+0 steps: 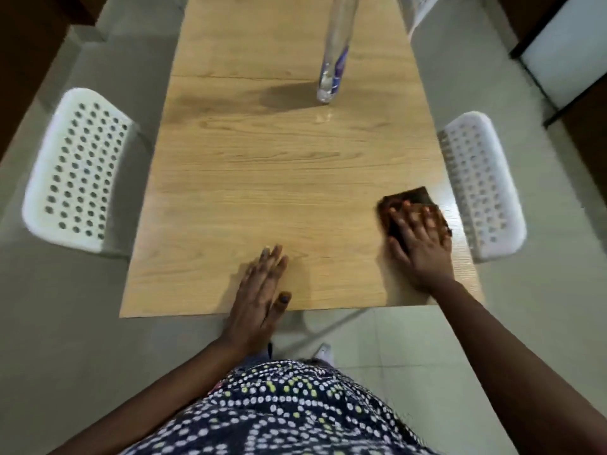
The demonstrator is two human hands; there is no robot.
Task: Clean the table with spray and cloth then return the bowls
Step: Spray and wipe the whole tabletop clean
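Both arms out front, hands flat and low

Left hand (262, 287) lies palm down with fingers straight and close together, thumb sticking out to the side, forearm running back toward the body. Right hand (418, 236) sits further out to the right, fingers spread and pressing down flat, arm stretched nearly straight from the lower right.

Pale tiled floor (410, 349); white perforated chairs (77, 169) flanking.

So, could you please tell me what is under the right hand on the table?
A dark brown cloth lies under the right hand, pressed flat on the table. The cloth's middle is covered by the hand.
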